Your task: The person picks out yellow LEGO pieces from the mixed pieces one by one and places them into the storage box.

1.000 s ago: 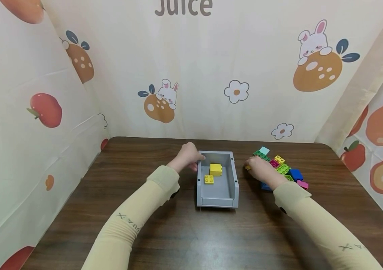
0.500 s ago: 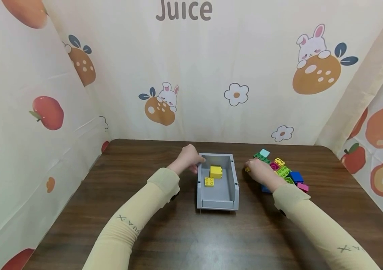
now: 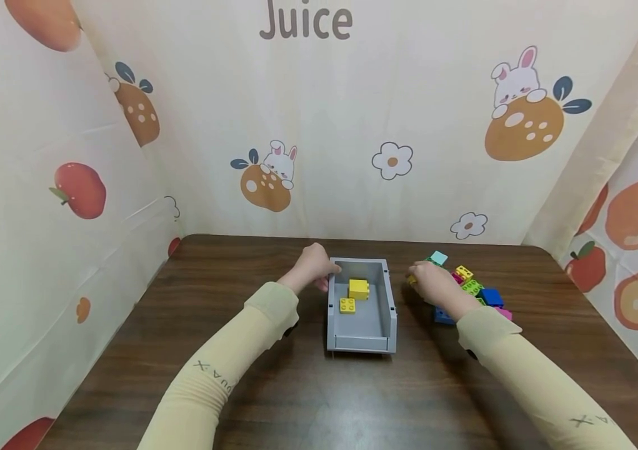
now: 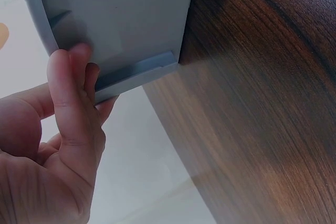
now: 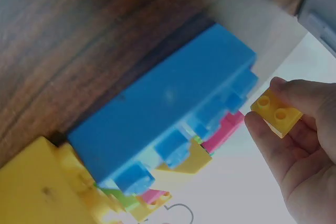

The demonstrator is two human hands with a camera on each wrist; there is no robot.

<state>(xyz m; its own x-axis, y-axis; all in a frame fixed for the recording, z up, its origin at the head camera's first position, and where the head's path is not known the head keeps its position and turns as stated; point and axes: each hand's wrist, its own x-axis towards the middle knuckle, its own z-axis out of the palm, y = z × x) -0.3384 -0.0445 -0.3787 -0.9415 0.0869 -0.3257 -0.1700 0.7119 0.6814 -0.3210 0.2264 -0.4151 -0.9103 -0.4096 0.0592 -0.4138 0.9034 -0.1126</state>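
A grey plastic bin [image 3: 360, 344] stands mid-table, holding a larger yellow toy brick [image 3: 358, 289] and a smaller yellow brick [image 3: 347, 305]. My left hand [image 3: 312, 267] grips its far left rim, fingers hooked over the wall in the left wrist view. My right hand [image 3: 433, 286] is at the left side of a pile of toy bricks. Between thumb and fingertips it pinches a small yellow brick [image 5: 274, 111] whose studs show in the right wrist view. A long blue brick [image 5: 163, 103] lies near that hand.
Blue [image 3: 492, 296], pink [image 3: 503, 312], lime green [image 3: 472, 287] and pale teal [image 3: 438, 258] bricks make up the pile, partly hidden by the right hand. A brown wooden table [image 3: 240, 387] lies beneath. Printed curtains [image 3: 341, 112] hang behind and along both sides.
The head view has tilted slightly up. My right hand has shifted a little against the pile, covering more of the green and crimson bricks. My left hand stays on the bin's rim.
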